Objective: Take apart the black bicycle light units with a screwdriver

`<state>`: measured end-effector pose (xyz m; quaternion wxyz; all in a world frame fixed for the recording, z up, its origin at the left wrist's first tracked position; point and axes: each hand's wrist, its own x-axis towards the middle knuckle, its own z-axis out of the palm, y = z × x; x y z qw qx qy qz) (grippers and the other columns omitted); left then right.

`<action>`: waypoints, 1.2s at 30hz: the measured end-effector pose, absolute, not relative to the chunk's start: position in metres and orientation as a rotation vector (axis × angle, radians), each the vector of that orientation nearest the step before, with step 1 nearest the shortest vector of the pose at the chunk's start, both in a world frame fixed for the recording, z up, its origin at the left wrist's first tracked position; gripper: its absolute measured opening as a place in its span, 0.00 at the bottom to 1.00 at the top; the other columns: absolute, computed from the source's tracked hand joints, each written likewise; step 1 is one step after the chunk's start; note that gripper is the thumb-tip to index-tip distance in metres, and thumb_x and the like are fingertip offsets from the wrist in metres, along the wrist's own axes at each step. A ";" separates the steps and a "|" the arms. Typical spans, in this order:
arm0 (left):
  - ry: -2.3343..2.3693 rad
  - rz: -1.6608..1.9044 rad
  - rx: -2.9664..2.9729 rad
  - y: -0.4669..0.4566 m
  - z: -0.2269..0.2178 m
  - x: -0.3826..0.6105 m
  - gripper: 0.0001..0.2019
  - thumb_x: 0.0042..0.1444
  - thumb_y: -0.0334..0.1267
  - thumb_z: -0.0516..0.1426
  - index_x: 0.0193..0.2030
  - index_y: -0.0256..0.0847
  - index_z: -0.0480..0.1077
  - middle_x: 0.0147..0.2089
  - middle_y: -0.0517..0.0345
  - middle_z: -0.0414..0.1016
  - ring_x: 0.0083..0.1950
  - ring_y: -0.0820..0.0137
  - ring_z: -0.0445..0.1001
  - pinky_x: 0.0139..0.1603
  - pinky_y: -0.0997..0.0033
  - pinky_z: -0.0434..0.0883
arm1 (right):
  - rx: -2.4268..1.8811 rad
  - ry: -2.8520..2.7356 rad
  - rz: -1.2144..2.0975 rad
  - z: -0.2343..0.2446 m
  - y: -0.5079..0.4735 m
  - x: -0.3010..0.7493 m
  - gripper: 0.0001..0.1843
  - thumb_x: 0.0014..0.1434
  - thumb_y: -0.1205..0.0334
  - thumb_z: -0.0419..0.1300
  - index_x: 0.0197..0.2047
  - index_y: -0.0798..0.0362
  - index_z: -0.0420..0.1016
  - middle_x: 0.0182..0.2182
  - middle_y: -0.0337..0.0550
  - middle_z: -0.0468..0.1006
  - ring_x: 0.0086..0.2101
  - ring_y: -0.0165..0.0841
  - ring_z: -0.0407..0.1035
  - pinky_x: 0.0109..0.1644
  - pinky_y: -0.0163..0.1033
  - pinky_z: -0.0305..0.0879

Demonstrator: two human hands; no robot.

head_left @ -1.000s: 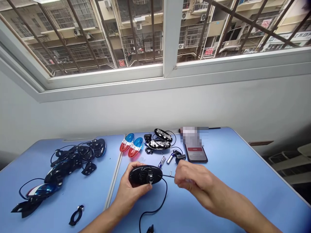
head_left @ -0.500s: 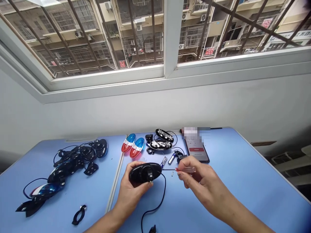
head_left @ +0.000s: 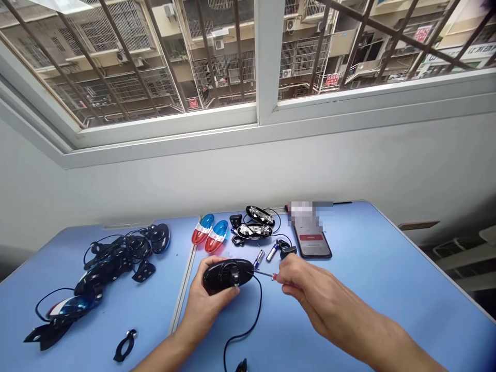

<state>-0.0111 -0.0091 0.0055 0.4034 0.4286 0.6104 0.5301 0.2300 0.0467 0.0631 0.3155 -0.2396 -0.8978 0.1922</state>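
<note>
My left hand is closed round a black oval housing, held just above the blue table. A black cable hangs from the housing toward the near edge. My right hand pinches a small screwdriver with a red collar, and its thin tip points at the housing's right end. Two small batteries lie just behind the hands.
A pile of black housings and cables covers the left table. Two red-and-blue lenses, two circuit boards and a phone lie at the back. A black clamp ring sits near left. The wall and window are behind.
My right hand turned the screwdriver and brought its tip back to the housing's right end. The housing stayed in my left hand, shifting slightly.
</note>
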 end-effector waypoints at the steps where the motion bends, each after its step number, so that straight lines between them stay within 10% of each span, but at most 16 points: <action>1: 1.533 1.303 1.084 -0.008 0.007 -0.013 0.27 0.40 0.44 0.71 0.45 0.43 0.66 0.39 0.58 0.77 0.40 0.63 0.76 0.42 0.68 0.73 | -0.584 -2.405 0.501 0.066 0.048 0.233 0.09 0.68 0.72 0.44 0.41 0.50 0.61 0.31 0.41 0.69 0.27 0.31 0.63 0.29 0.35 0.62; 15: 1.171 0.858 0.929 -0.002 0.018 -0.019 0.27 0.39 0.45 0.71 0.42 0.41 0.64 0.31 0.59 0.76 0.30 0.67 0.76 0.29 0.73 0.68 | -0.481 -2.677 0.514 0.079 0.041 0.248 0.14 0.62 0.79 0.45 0.37 0.49 0.59 0.30 0.38 0.69 0.26 0.30 0.61 0.29 0.34 0.61; 29: 1.440 1.123 1.127 -0.014 0.005 -0.002 0.22 0.45 0.42 0.67 0.46 0.45 0.65 0.40 0.59 0.74 0.39 0.65 0.74 0.39 0.69 0.71 | -1.186 -1.852 0.865 0.047 0.061 0.216 0.04 0.65 0.60 0.54 0.39 0.51 0.67 0.29 0.40 0.77 0.26 0.31 0.70 0.25 0.35 0.64; 36: 1.458 1.193 1.080 -0.013 0.004 -0.007 0.23 0.46 0.44 0.68 0.47 0.45 0.65 0.41 0.59 0.73 0.40 0.64 0.74 0.42 0.66 0.72 | -0.557 -2.060 0.640 0.043 0.060 0.220 0.10 0.67 0.74 0.48 0.45 0.51 0.66 0.35 0.44 0.75 0.34 0.31 0.70 0.34 0.37 0.71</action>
